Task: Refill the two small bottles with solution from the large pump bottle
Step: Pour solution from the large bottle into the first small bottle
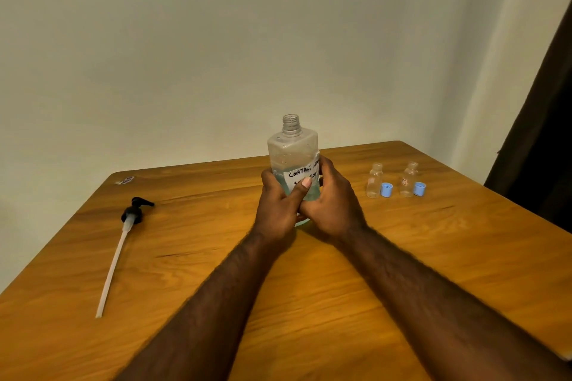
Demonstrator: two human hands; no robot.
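Gripped from both sides: large bottle, with left hand on its left face and right hand on its right. Fingers of both curled round the lower half. Left thumb laid across the front, over a white handwritten label. Held upright near the middle of the table, a little toward the far edge. Base down at the table top, contact hidden behind the hands. Neck threaded, uncapped. Bluish liquid in the lower part, level hard to read.

Lying flat toward the left edge, well apart from the large bottle: black pump head, with a long pale dip tube running toward the near-left corner.

Toward the far right corner, upright, uncapped, side by side: left small bottle and right small bottle, both clear. Just beside each, on its right: left blue cap, right blue cap, touching or nearly so.

At the far left corner: a small flat scrap, too small to identify.

Behind the table: plain pale wall. Along the right margin: dark curtain.
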